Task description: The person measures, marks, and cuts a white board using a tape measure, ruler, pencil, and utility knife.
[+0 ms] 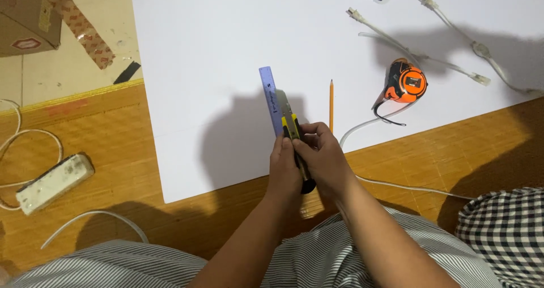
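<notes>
From the head camera I saw both hands raised together over the near edge of the white board point(226, 50), which lay flat on the woven floor mat point(113, 129). The left hand point(283, 172) was closed around a purple ruler point(269, 98) that stood up past the fingers, and the right hand point(322, 158) was wrapped about a yellow-and-black utility knife point(292, 130), its blade pushed out alongside the ruler. Knife and ruler were touching, held above the board rather than pressed to it.

As to progress, I judged the work barely begun — the board showed no cut that I could make out, and any pencil marks were too faint to tell. A pencil point(331, 104) lay just beside the hands, and an orange tape measure point(405, 83) rested farther right, near white cables point(453, 22).

For room, the left and middle of the board lay open, while its right side was crowded with tape and cables. The board's near edge ran just under the hands; a power strip point(54, 183) sat well apart on the mat at left — out of the way.
</notes>
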